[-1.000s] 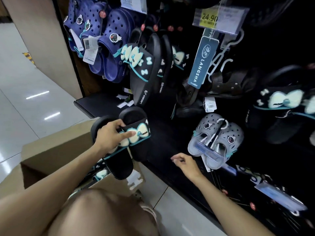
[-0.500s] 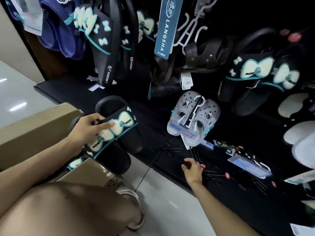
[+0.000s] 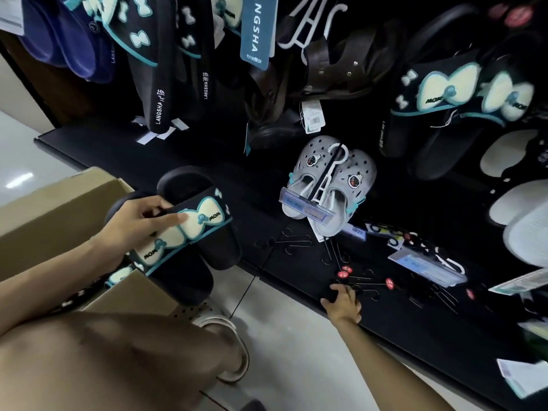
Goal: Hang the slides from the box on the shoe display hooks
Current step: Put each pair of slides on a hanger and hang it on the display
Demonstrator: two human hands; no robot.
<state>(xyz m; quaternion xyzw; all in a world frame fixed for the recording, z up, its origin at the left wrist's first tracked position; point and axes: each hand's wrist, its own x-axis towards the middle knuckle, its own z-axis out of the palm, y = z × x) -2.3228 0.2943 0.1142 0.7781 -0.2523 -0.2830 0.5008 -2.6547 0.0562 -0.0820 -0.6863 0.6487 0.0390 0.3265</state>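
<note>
Two black slides with cream bows, gripped by the left hand; right hand touches loose hooks, grip unclear.

Box left of the shelf; grey clogs hang above loose hooks.

Loose wire hooks lie scattered on the black shelf.

One head-worn camera looks forward and down, close over the black display shelf and floor.
</note>
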